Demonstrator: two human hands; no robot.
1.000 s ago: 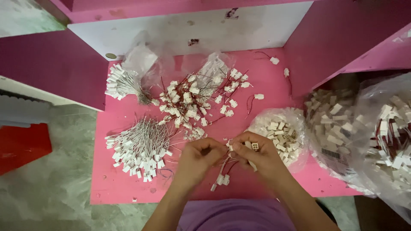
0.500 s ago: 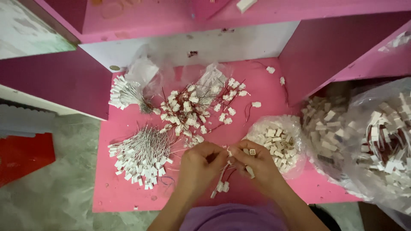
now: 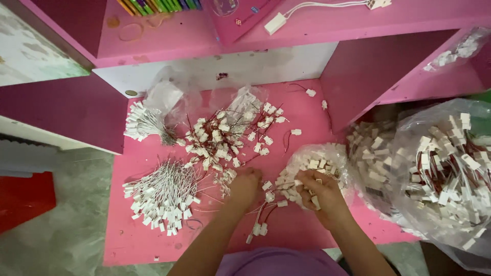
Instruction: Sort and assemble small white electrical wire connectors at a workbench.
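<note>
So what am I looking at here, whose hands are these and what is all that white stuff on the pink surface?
The view comes from a camera worn on a person's head, looking down at their own bare hands. The left hand rests on loose wired white connectors on the pink table. The right hand holds small white plastic housings at an open clear bag of them. A bundle of white-wired pieces lies to the left, and larger bags sit to the right.
</note>
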